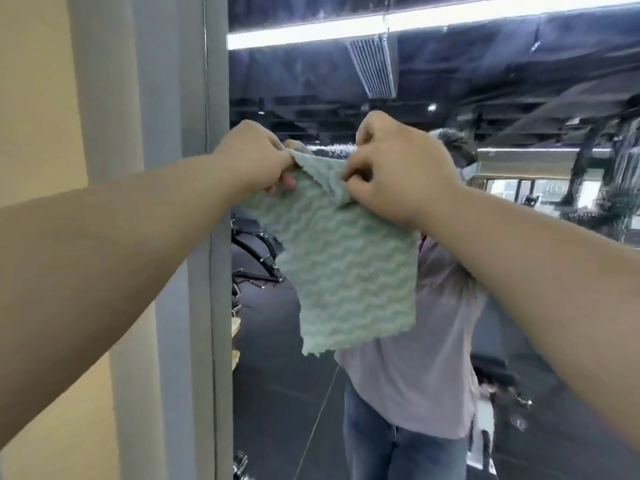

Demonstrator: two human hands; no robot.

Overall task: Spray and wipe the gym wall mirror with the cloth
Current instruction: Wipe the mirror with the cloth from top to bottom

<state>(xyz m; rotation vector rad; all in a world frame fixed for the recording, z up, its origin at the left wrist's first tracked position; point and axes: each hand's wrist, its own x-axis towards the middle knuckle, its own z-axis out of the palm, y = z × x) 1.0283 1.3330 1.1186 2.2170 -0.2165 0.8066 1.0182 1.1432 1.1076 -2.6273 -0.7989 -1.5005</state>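
1. Getting the cloth (346, 265) ready: held up high in front of the mirror (311, 81), hanging down flat
2. Pinched at its top edge by the left hand (254, 157) and the right hand (398, 168), close together
3. No wiping yet (no spray bottle to be seen)
4. Next, probably: fold or bunch it into one hand, then press it on the glass and rub
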